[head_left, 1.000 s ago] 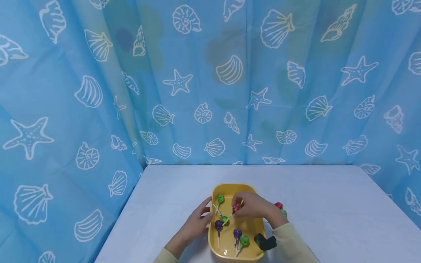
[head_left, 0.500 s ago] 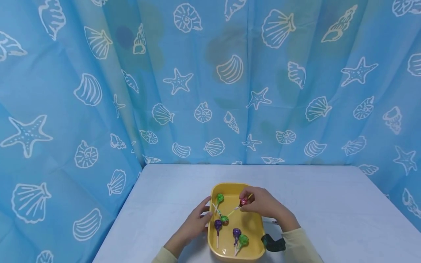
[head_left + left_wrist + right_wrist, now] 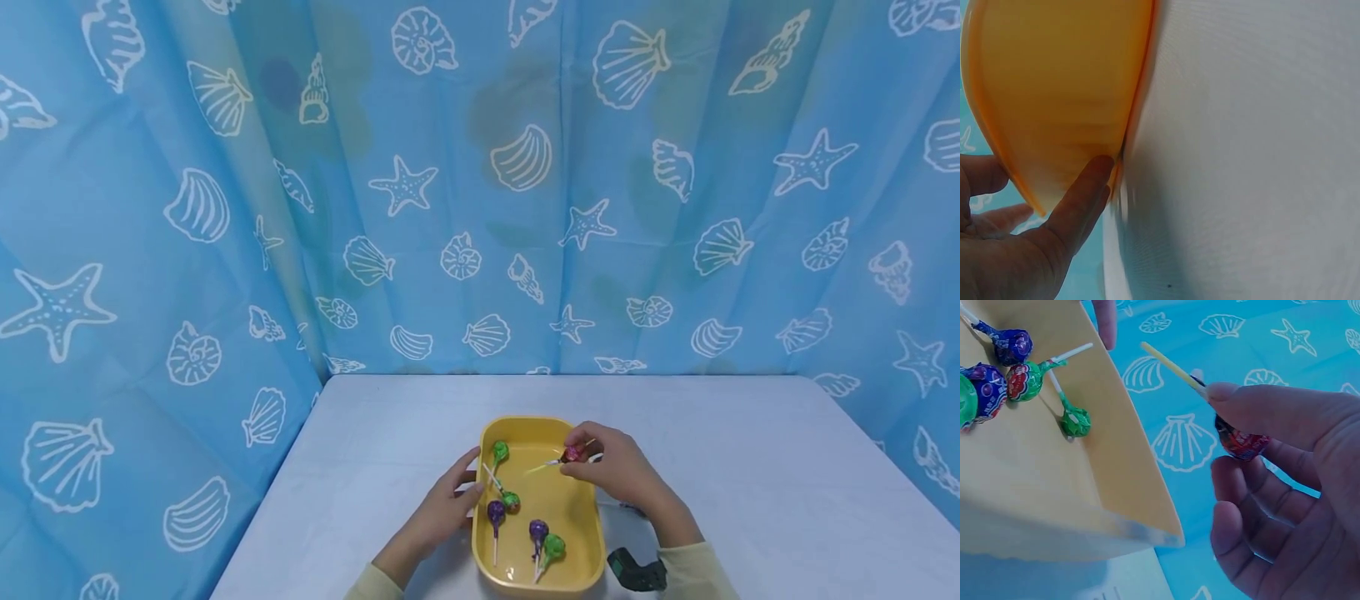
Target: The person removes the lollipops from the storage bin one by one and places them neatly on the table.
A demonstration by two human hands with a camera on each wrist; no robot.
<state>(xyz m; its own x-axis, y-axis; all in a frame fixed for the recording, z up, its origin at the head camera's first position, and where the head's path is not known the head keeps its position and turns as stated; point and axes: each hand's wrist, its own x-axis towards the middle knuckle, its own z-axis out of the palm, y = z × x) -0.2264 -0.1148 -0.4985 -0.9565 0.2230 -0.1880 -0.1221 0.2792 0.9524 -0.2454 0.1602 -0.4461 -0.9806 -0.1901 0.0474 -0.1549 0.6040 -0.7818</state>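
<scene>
My right hand pinches a red-wrapped lollipop between thumb and fingers, just over the right rim of a yellow tray. Its pale yellow stick points left. In the right wrist view, the lollipop is apart from the tray. My left hand rests against the tray's left wall, its fingertips touching the outer side in the left wrist view. Inside the tray lie green lollipops and purple lollipops, mostly along the left and near the front.
A white-covered table bears the tray. Blue curtains with shell prints hang behind and at both sides. A dark strap-like piece hangs at my right wrist. Beside the tray, a small item is partly hidden by my right forearm.
My right hand has lifted the red lollipop from the tray's middle and moved right toward the rim. The forearm now covers candies seen earlier right of the tray. My left hand stays put.
</scene>
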